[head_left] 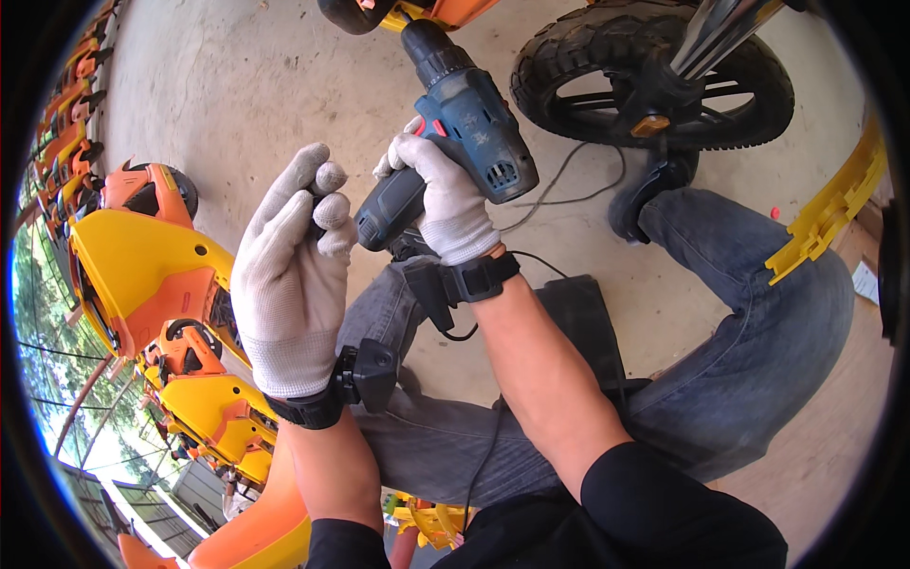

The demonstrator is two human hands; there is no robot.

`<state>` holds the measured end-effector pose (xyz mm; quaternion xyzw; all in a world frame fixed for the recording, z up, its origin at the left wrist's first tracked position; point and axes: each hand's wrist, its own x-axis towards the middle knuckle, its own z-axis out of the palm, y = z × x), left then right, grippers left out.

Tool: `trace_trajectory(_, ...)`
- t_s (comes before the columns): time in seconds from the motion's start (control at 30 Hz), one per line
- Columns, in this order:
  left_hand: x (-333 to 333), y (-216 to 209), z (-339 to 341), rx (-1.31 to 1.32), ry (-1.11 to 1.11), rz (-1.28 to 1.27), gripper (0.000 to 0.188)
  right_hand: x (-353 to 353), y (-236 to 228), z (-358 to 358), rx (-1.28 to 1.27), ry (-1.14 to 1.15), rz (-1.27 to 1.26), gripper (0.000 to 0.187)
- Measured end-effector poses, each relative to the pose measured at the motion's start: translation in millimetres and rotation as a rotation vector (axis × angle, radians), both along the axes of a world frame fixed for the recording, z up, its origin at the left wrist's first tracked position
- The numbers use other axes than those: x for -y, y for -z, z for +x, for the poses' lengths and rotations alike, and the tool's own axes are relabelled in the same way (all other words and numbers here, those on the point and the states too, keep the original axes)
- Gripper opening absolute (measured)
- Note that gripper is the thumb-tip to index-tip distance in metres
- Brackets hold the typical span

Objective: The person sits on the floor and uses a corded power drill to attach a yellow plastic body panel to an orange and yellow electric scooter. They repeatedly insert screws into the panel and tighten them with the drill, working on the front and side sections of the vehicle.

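Observation:
My right hand (441,194), in a white knit glove, is wrapped round the grip of a blue and black cordless drill (474,123). The drill's black chuck points up toward the far side, tilted left, and its battery end hangs beside my left hand. My left hand (294,266), also gloved, is raised with its fingers bent inward. A small dark bit shows between those fingers; what it is stays mostly hidden. Both wrists wear black straps with small black devices.
A black knobby-tyred wheel (654,71) with a silver fork leg stands at far right. A yellow plastic piece (829,213) lies by my right knee. Yellow and orange panels (142,266) line the left side. A thin dark cable (569,194) runs over the concrete floor (227,76).

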<state>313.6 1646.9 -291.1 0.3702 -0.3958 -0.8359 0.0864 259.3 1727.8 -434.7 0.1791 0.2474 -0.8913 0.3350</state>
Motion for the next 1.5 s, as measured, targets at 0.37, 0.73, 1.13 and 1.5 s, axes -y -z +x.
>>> trace_trajectory(0.37,-9,-11,0,0.023,-0.027,-0.008,0.027,-4,11,-1,-0.044,-0.093,0.039,0.012)
trace_trajectory(0.73,-7,-17,-2,0.016,-0.011,-0.065,0.023,-17,13,-13,-0.288,-0.16,0.299,0.014)
trace_trajectory(1.13,-12,-19,1,0.032,0.004,-0.104,0.036,-26,31,-25,-0.596,-0.265,0.577,0.008)
trace_trajectory(1.5,11,-2,5,-0.064,0.059,-0.171,0.031,-61,8,-15,-0.588,-0.365,0.628,0.032)
